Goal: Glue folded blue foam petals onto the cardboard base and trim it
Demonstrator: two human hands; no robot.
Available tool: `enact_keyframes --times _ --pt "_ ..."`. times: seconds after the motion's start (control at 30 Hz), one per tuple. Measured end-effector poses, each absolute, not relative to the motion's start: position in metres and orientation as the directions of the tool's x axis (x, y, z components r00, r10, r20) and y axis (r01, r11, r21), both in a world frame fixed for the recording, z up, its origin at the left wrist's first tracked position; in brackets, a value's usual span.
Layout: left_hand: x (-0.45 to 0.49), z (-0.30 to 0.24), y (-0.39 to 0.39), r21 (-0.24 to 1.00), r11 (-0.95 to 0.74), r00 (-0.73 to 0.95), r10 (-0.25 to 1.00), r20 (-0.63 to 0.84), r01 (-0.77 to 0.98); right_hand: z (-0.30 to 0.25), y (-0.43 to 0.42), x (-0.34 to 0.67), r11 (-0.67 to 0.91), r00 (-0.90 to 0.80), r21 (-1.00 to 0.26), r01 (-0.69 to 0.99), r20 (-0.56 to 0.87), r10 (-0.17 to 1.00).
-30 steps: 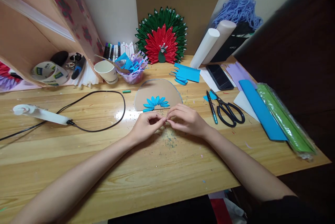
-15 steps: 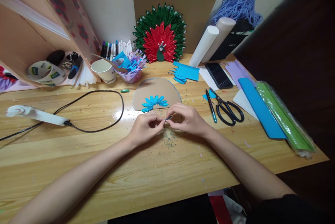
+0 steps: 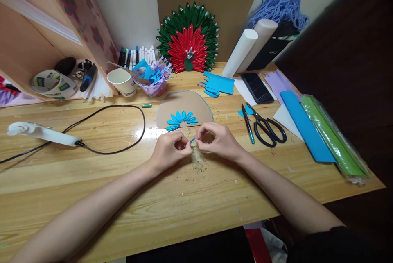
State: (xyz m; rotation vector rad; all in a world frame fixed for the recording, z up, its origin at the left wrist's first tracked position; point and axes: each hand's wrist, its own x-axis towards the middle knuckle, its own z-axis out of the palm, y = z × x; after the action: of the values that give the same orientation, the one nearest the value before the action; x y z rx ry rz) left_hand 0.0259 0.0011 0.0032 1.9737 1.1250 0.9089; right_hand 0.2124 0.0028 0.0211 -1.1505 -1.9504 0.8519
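My left hand [image 3: 170,150] and my right hand [image 3: 219,141] meet at the middle of the wooden table [image 3: 184,197]. Both pinch one small blue paper piece [image 3: 193,139] between their fingertips. Just beyond them lies a half-round cardboard base [image 3: 183,105] with a fan of blue paper petals [image 3: 181,119] stuck along its straight edge. A pile of cut blue paper strips [image 3: 216,85] lies further back.
Black scissors [image 3: 267,128] and a green pen [image 3: 248,124] lie to the right, with a phone [image 3: 257,88] and rolled blue and green sheets [image 3: 319,136]. A glue gun [image 3: 39,132] with a black cable [image 3: 123,128] lies left. A paper cup [image 3: 123,82], a scrap bowl [image 3: 153,80] and a red-green peacock craft [image 3: 188,39] stand behind.
Both hands stayed pinched together and shifted slightly nearer the cardboard base; the blue paper piece between the fingertips now shows more.
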Motion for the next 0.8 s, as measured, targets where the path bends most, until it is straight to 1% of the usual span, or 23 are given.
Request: enact_keyframes --times 0.1,0.13,0.17,0.23,0.33,0.47,0.6,0.73,0.8 --pt "0.025 0.004 0.003 0.853 -0.325 0.346 0.92 0.185 0.407 0.022 0.009 0.222 0.3 -0.23 -0.865 0.403 0.221 0.948" --pt "0.024 0.004 0.004 0.859 -0.313 0.343 0.923 0.175 0.404 0.022 0.01 0.223 0.275 -0.213 -0.881 0.385 0.205 0.955" --pt "0.024 0.004 0.004 0.862 -0.31 0.346 0.923 0.171 0.401 0.023 0.01 0.223 0.259 -0.222 -0.893 0.368 0.187 0.957" --pt "0.024 0.004 0.005 0.859 -0.324 0.366 0.914 0.176 0.396 0.023 0.008 0.22 0.251 -0.302 -0.899 0.359 0.143 0.943" --pt "0.024 0.003 0.004 0.843 -0.364 0.403 0.894 0.197 0.396 0.022 0.002 0.21 0.254 -0.381 -0.884 0.392 0.096 0.92" --pt "0.026 0.003 0.003 0.819 -0.377 0.402 0.894 0.199 0.433 0.02 -0.003 0.201 0.257 -0.345 -0.862 0.438 0.103 0.933" --pt "0.026 0.003 0.003 0.797 -0.385 0.391 0.897 0.204 0.466 0.021 -0.002 0.202 0.244 -0.322 -0.863 0.442 0.102 0.941" --pt "0.023 0.001 0.006 0.814 -0.322 0.298 0.935 0.193 0.484 0.023 0.006 0.213 0.144 -0.233 -0.906 0.398 0.051 0.971" --pt "0.021 0.001 0.008 0.836 -0.279 0.265 0.949 0.168 0.471 0.026 0.009 0.219 0.118 -0.223 -0.914 0.387 0.032 0.974"
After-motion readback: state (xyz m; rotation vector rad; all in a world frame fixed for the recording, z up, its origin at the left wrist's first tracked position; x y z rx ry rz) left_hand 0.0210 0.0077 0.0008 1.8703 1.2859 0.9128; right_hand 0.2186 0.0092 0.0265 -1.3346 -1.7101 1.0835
